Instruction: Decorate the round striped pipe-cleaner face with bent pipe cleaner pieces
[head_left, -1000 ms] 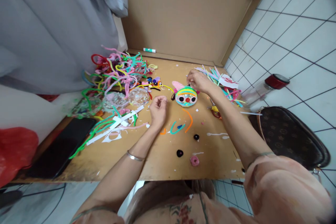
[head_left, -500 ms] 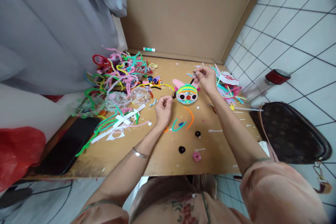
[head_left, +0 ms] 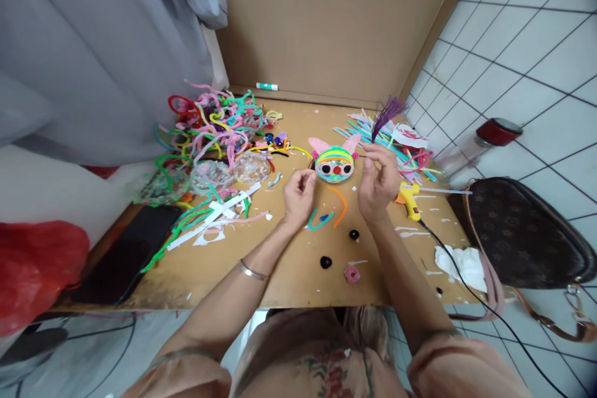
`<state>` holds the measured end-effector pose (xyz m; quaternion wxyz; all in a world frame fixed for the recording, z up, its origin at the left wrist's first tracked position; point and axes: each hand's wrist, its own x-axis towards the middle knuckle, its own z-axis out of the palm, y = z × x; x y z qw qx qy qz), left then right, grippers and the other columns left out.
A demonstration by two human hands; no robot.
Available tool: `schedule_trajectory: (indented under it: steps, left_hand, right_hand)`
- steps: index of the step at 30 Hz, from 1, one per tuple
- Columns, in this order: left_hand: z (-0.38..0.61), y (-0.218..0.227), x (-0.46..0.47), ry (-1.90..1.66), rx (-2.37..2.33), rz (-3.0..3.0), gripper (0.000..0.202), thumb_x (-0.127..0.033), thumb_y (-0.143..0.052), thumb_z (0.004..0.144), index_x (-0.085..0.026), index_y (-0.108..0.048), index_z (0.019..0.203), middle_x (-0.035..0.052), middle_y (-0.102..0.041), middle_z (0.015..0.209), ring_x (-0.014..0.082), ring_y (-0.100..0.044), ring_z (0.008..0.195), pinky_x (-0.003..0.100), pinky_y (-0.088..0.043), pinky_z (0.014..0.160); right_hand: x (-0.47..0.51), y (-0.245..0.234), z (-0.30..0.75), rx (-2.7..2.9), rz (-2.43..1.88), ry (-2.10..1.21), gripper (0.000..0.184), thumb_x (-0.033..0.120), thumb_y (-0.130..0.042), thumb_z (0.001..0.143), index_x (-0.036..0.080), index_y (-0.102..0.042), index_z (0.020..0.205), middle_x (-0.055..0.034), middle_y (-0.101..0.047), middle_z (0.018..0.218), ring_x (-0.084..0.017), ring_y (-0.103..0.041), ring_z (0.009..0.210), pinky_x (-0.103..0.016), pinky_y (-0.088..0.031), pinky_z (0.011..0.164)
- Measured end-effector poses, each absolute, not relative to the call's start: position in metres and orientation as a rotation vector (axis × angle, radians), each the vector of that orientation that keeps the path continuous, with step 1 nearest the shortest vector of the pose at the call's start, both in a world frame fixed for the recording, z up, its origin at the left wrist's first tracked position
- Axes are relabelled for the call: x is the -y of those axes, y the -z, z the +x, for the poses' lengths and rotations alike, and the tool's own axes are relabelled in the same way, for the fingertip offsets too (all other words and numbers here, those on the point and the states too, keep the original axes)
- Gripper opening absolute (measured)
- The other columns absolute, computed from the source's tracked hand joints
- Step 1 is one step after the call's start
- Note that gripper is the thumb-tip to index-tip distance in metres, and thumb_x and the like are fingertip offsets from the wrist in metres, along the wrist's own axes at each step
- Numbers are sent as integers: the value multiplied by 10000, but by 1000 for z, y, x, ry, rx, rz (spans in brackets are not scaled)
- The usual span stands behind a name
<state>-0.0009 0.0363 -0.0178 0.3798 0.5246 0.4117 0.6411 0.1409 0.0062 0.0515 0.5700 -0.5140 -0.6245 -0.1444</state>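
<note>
A round, brightly striped animal-face figure [head_left: 334, 162] with pink ears, black eyes and a red nose sits in the middle of the table. At its left edge is my left hand [head_left: 299, 196], thumb and fingers pinched together. A small dark piece shows by those fingertips, too hidden to name. My right hand [head_left: 380, 180] is closed just right of the figure. From its fingers a purple tassel [head_left: 388, 114] sticks up, strands fanned. Below the figure lie an orange pipe cleaner [head_left: 342, 208], a teal one [head_left: 321, 222], two black round pieces [head_left: 326, 262] and a pink ring [head_left: 352, 273].
Tangled pipe cleaners [head_left: 219, 118] and clear plastic balls [head_left: 252, 168] fill the back left, near a phone [head_left: 128, 255]. At right are a yellow glue gun [head_left: 410, 201] with its cord, paper strips [head_left: 354, 127], a tissue [head_left: 461, 266], a bottle [head_left: 471, 149] and a brown bag [head_left: 536, 230].
My right hand has come down and turned, and the purple tassel now shows above it. The glue gun has come into sight beside the arm. My left hand has barely moved.
</note>
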Motion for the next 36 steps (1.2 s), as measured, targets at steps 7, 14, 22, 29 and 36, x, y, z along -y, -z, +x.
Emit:
schedule_trajectory:
  steps: [7,14,22,29,36]
  left_hand:
    - [-1,15,-25,-1649,-1011,1642,218,-370,-574,897,-180,-670,850,14,-627,713,113,-507,612,239,-425,608]
    - [7,6,-21,-1708,-908,1756,201,-354,-593,901,-186,-693,950,45,-693,818,113,-556,630,246,-455,617]
    - [3,7,-23,-1621,-829,1881,211,-348,-570,923,-180,-696,939,55,-689,821,118,-566,642,251,-460,632]
    - [-12,15,-28,-1622,-913,1863,224,-379,-578,913,-194,-705,908,29,-660,751,117,-539,616,255,-444,627]
    - [-21,13,-32,-1704,-983,1911,216,-336,-552,928,-173,-689,886,20,-654,734,108,-537,616,238,-425,601]
  right_hand:
    - [-15,-11,155,1560,-1212,385,194,237,-416,964,237,-608,935,-93,-677,985,-237,-626,1001,-434,-474,907]
    - [-14,-8,154,1573,-1343,434,239,274,-415,978,239,-619,859,-62,-663,827,-226,-583,826,-389,-428,820]
    - [-14,-3,158,1610,-1375,508,235,274,-408,985,230,-616,884,-69,-667,856,-231,-574,831,-392,-401,815]
    - [-14,-1,163,1557,-1426,434,253,291,-400,977,226,-631,898,-100,-656,884,-258,-548,868,-417,-368,846]
    - [-13,-1,163,1521,-1396,508,245,298,-412,980,215,-627,896,-84,-634,866,-243,-536,849,-398,-352,821]
